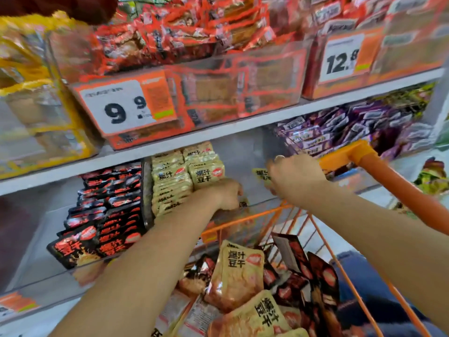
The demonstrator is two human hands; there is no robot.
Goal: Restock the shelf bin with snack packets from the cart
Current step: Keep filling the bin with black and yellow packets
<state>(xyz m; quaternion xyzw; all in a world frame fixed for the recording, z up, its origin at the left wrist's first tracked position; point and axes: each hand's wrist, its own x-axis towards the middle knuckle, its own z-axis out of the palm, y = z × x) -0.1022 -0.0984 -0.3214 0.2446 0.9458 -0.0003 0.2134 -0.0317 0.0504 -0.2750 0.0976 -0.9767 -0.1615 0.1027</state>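
A clear shelf bin [255,152] on the lower shelf holds stacked beige snack packets [187,176] at its left side. My left hand [228,194] reaches into the bin beside that stack, fingers curled round packets low in the bin. My right hand [295,177] is over the bin's right part and pinches one beige packet [261,175], of which only a corner shows. Below, the orange wire cart [323,242] holds more beige packets [237,276] and dark red-black ones [313,271].
Black-red packets [107,220] fill the bin to the left. Purple packets [345,132] lie to the right. The upper shelf carries orange-red packets [184,37] with price tags 9.9 [121,108] and 12.8 [342,59]. The cart's orange handle [388,176] crosses at right.
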